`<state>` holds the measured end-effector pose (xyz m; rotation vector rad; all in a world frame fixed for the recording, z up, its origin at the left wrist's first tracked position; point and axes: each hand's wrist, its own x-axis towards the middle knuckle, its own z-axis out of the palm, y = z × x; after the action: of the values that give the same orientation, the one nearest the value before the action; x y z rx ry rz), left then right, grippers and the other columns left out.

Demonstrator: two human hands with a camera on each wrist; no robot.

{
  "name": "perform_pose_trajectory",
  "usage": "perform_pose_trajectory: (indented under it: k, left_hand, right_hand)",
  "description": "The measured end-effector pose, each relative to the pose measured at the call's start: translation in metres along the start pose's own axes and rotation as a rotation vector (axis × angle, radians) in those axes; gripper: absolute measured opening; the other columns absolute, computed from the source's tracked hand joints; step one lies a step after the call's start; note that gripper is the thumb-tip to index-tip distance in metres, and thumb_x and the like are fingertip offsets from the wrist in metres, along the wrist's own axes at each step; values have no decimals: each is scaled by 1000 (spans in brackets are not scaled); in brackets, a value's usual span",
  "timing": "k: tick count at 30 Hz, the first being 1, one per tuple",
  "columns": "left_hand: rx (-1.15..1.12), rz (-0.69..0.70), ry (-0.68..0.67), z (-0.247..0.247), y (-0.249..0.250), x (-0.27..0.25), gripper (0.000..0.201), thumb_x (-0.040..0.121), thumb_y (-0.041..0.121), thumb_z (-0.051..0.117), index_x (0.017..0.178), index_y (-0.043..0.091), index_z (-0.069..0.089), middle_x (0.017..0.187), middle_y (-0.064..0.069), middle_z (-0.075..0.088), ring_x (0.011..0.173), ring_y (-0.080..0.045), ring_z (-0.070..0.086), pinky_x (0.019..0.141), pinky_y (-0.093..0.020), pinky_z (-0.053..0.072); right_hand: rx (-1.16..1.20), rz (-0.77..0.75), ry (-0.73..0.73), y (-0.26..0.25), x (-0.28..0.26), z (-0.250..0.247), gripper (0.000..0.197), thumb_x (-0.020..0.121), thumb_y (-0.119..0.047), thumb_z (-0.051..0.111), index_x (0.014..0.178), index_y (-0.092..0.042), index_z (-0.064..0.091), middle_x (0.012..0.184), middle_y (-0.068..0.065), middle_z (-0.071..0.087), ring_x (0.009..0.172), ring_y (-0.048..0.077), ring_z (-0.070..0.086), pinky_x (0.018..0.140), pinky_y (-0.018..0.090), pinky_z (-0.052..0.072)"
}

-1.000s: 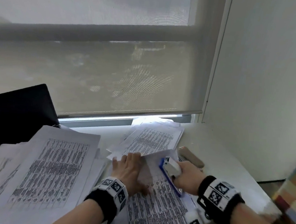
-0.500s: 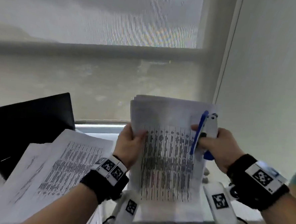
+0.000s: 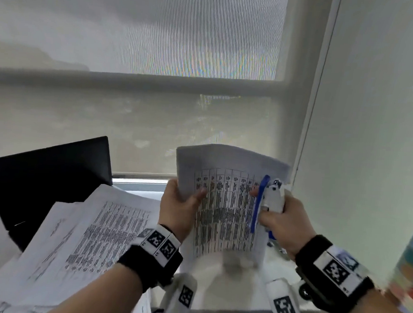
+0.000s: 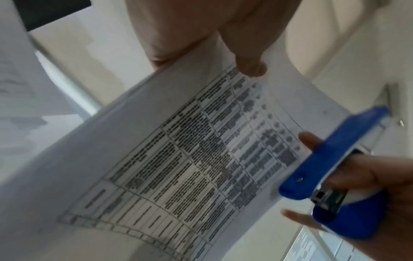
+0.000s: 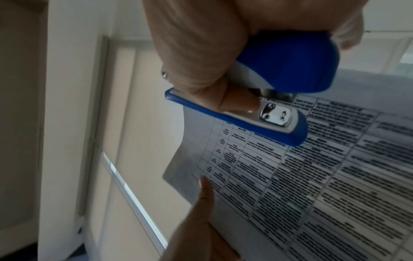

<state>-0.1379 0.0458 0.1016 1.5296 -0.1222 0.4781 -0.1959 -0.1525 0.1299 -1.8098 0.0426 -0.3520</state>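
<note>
A sheaf of printed table sheets (image 3: 223,213) is held upright in the air above the desk. My left hand (image 3: 182,204) pinches its left edge, thumb on the front. My right hand (image 3: 285,220) grips a blue and white stapler (image 3: 266,201) at the sheaf's right edge. In the left wrist view the sheets (image 4: 178,159) curve from my thumb to the stapler (image 4: 335,167). The right wrist view shows the stapler (image 5: 279,84) standing apart at its mouth, over the sheets (image 5: 324,185). Whether the paper lies inside the stapler is unclear.
A loose pile of printed sheets (image 3: 92,234) lies on the left of the white desk (image 3: 232,266). A black screen (image 3: 44,180) stands behind it. A window with a lowered blind (image 3: 142,118) is ahead, and a white wall (image 3: 375,142) stands close on the right.
One second ago both hands were down on the desk among the papers. They have lifted the sheaf and the stapler into the air; since half a second ago little has moved.
</note>
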Motion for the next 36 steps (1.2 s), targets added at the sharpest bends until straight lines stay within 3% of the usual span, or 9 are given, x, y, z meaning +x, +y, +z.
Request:
perform_pose_trajectory:
  k: [6,11,15,19,23,27,29,32,36]
  left_hand:
    - [50,45,-71,0,-1,1,28,89,8,66,97,25,45,100,1,66,91,-16,65,84,-35,53]
    - [110,81,-161,-1,-3,-3,27,93,6,59,100,26,43,108,-8,64,99,-22,63,89,-39,52]
    - [196,107,-173,1,1,-2,30,95,-5,50,107,21,42,97,7,60,90,-9,57,81,-21,42]
    - [205,96,-152,-1,4,0,24,95,-3,51,109,15,43,94,8,58,85,-3,55,80,-24,44]
    - [211,65,-135,-4,2,1,23,96,-2,51,108,16,44,99,1,62,96,-19,60,89,-38,50]
    - [263,73,-135,-9,0,0,25,96,-1,49,109,20,46,105,-4,64,101,-22,60,92,-45,50]
    - [262,92,-148,-11,2,-1,23,96,-1,47,110,18,47,105,-6,65,101,-24,61,91,-46,50]
    - [284,107,-187,-11,3,0,20,94,1,44,109,13,50,102,-6,66,99,-25,62,89,-47,51]
    - [261,117,-247,-1,7,-5,25,92,4,41,112,15,52,103,-4,68,100,-22,63,89,-50,52]
  right_hand:
    - [-37,-47,31,4,5,-4,28,72,10,58,99,4,62,91,27,66,64,31,60,57,43,51]
    - [-17,-7,-18,6,4,0,32,73,9,59,104,1,61,74,16,60,44,6,46,47,26,39]
    - [-23,25,-11,9,9,-2,28,73,9,59,100,5,62,70,14,56,50,14,47,47,28,40]
    - [-41,28,-5,9,11,-4,27,72,8,60,99,6,62,85,31,63,63,27,57,55,46,52]
    - [-48,6,-29,10,10,-4,22,74,10,58,96,8,59,69,15,52,43,11,41,41,23,35]
    - [-49,-59,41,2,13,-10,13,77,9,57,74,-3,55,59,7,51,45,15,44,43,25,37]
    - [-27,-141,183,-7,25,-22,14,80,4,59,73,-7,56,59,6,56,48,17,48,48,29,41]
    - [14,-240,371,-29,46,-38,22,82,-17,70,99,-6,61,86,12,67,67,24,60,63,39,52]
    - [-20,-441,356,-66,53,-30,33,86,-38,66,105,-13,56,90,-3,64,72,6,59,60,23,47]
